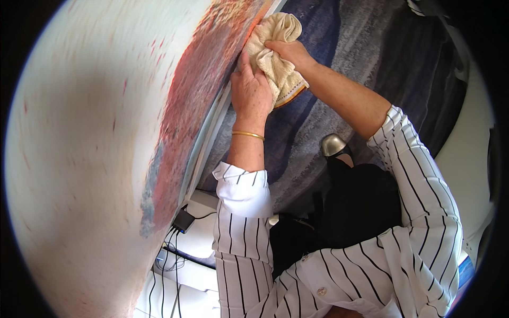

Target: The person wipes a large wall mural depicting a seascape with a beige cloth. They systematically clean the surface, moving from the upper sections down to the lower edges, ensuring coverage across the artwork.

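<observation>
A crumpled beige terry towel (280,75) with an orange-edged hem is bunched against the edge of a large pale panel (91,159) bearing a red, orange and blue-grey picture. My right hand (292,53) grips the towel's upper right side, thumb over the folds. My left hand (253,89) has hold of the towel's lower left side, its index finger stretched along the panel's edge strip (212,119). A gold bangle (248,135) circles my left wrist. Some fingertips of both hands are hidden in the cloth.
A dark patterned carpet (302,147) in blue, grey and black lies below. Near the panel's lower edge sits a small black box (183,221) with several cables (164,270) hanging from it. My gold-toed shoe (334,145) rests on the carpet.
</observation>
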{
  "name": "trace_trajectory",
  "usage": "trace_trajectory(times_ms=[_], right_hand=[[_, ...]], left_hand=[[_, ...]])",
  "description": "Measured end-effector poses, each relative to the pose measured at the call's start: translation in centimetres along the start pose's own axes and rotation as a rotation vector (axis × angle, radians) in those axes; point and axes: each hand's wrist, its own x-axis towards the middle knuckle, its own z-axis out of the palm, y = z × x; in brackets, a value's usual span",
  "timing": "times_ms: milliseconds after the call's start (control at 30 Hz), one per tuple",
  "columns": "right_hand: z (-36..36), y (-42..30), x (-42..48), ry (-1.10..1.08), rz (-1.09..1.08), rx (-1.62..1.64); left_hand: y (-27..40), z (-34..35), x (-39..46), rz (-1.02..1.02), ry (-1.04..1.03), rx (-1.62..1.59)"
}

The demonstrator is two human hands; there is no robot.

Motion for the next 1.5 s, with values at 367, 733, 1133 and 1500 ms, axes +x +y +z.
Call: trace_trajectory(times_ms=[367,733,1133,1500], right_hand=[[1.6,-1.3,-3.0,-0.040,0.228,0.328],[2.1,-0.4,-3.8,-0.090,0.284,0.427],[4.1,1.8,-6.6,-0.157,0.351,0.466],[4.7,3.4,-10.3,-0.213,0.423,0.441]], left_hand=[[-1.0,-0.1,0.7,-0.029,-0.074,0.357],[-1.8,-0.1,-0.4,-0.012,-0.023,0.444],[-4.4,-0.6,-3.3,-0.095,0.015,0.442],[-7.5,-0.3,-8.0,-0.085,0.086,0.358]])
